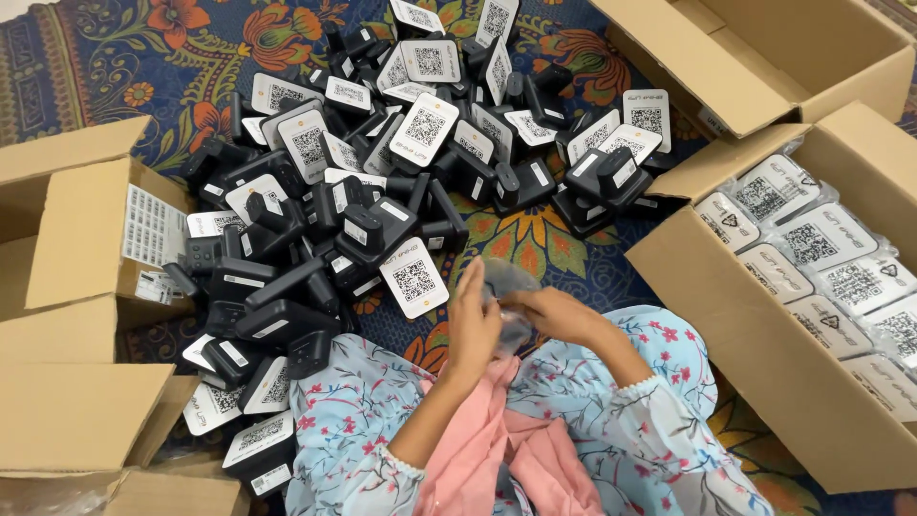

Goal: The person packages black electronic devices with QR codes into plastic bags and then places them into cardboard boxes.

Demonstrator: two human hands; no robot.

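A thin, clear, crumpled plastic bag (504,287) is pinched between the left hand (473,320) and right hand (554,313), above the lap. Beyond lie a pile of black devices (315,239) and a cardboard box (764,354) of bagged units.

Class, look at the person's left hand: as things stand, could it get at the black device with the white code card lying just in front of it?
Probably yes. The left hand is just beside the white code card, with nothing lying between them. However, both it and the right hand are busy with a clear plastic bag, which it would likely have to release first.
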